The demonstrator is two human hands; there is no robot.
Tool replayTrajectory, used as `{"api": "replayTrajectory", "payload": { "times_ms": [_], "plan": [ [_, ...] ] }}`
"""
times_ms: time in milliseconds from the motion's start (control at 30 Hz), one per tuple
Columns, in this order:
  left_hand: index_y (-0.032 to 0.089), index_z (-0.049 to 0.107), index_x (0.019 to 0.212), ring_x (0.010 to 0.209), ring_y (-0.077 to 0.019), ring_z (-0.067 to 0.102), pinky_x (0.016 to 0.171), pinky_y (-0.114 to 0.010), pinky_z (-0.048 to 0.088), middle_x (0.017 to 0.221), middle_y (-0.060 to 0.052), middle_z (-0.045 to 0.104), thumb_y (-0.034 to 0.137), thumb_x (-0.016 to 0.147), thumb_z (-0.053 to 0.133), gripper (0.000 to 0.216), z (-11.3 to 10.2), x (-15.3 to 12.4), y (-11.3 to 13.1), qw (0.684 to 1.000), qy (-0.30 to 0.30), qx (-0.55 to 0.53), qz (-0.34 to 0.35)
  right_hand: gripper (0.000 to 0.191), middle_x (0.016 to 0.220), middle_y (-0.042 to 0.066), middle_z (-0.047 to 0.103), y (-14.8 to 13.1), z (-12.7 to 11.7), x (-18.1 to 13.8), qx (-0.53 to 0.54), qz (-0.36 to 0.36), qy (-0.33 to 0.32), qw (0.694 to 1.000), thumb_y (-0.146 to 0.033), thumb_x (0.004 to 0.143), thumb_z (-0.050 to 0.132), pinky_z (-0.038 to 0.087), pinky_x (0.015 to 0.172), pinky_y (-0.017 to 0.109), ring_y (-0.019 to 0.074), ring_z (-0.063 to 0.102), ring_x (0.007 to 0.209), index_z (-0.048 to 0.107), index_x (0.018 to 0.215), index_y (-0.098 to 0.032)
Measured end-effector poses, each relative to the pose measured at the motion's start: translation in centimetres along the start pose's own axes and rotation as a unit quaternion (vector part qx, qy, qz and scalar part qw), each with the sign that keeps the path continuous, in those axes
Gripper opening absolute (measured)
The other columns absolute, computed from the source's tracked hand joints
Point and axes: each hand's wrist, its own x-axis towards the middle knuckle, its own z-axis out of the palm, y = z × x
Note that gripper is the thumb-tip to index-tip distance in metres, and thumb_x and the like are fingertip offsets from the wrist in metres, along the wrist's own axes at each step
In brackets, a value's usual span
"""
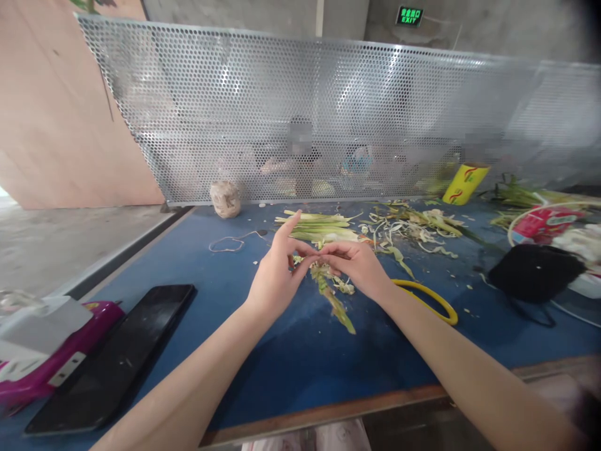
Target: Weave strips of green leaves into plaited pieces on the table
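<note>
Blue tabletop [277,382], brown along the edge nearest you; black smartphone [117,357] lying at your left. Farther from you: cut pale-green stalks [323,232] laid side by side, shredded plant peelings [425,232] strewn to their right, a thin string loop [225,249] to their left. Yellow ring [451,313] at your right, partly hidden.

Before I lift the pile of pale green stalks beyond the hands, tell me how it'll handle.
The stalk pile may slide apart, since no tie shows around it. Its stalks are probably light, being slender, and fairly stiff, lying nearly straight.
</note>
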Motion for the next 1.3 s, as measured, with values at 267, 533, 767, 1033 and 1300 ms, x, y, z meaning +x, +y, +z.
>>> {"api": "replayTrajectory", "payload": {
  "times_ms": [267, 533, 767, 1033, 1300],
  "plan": [
    [0.021, 0.024, 0.13, 0.064, -0.0115, 0.059, 0.055, -0.023, 0.047, 0.074, 0.001, 0.064, 0.023, 0.073, 0.061, 0.068, 0.3, 0.0, -0.2, 0.994, 0.047, -0.089, -0.041, 0.011, 0.053, -0.002, 0.055, -0.1, 0.3, -0.2, -0.006, 0.022, -0.005, 1.0, -0.029, 0.062, 0.067, 0.035, 0.046, 0.023, 0.0071, 0.042, 0.044, 0.068, 0.07, -0.021],
    [0.02, 0.023, 0.131, 0.067, -0.0124, 0.06, 0.056, -0.023, 0.048, 0.077, -0.002, 0.064, 0.019, 0.075, 0.058, 0.066, 0.2, 0.1, 0.4, 0.989, 0.012, -0.136, -0.048, 0.009, 0.059, -0.002, 0.057, -0.3, 0.2, -0.3, -0.022, 0.017, -0.032, 0.999, -0.026, 0.064, 0.066, 0.038, 0.05, 0.023, 0.0082, 0.047, 0.05, 0.065, 0.072, -0.021],
    [0.016, 0.013, 0.136, 0.085, -0.0167, 0.06, 0.064, -0.027, 0.049, 0.09, -0.008, 0.065, 0.013, 0.077, 0.051, 0.07, 0.6, 0.2, -0.1, 0.976, -0.033, -0.2, -0.076, 0.007, 0.058, -0.004, 0.052, -0.5, -0.4, -0.1, -0.028, -0.033, -0.03, 0.999, -0.028, 0.072, 0.06, 0.036, 0.048, 0.022, 0.0073, 0.042, 0.048, 0.062, 0.072, -0.021],
    [0.018, 0.008, 0.138, 0.077, -0.0169, 0.062, 0.068, -0.031, 0.049, 0.084, -0.006, 0.066, 0.017, 0.07, 0.062, 0.087, 0.4, 0.3, 0.0, 0.946, -0.04, -0.294, -0.128, 0.01, 0.07, -0.001, 0.062, -0.2, -0.7, -0.1, -0.017, -0.076, -0.035, 0.996, -0.031, 0.071, 0.062, 0.042, 0.055, 0.024, 0.0097, 0.052, 0.058, 0.066, 0.075, -0.023],
    [0.02, 0.01, 0.137, 0.068, -0.0164, 0.062, 0.069, -0.034, 0.051, 0.071, -0.001, 0.064, 0.019, 0.067, 0.066, 0.09, 0.4, 0.3, 0.1, 0.94, -0.021, -0.297, -0.165, 0.006, 0.072, -0.002, 0.066, -0.5, -0.6, -0.2, -0.014, -0.051, -0.044, 0.998, -0.024, 0.071, 0.062, 0.045, 0.06, 0.024, 0.0103, 0.057, 0.064, 0.067, 0.074, -0.023]
  ]
}}
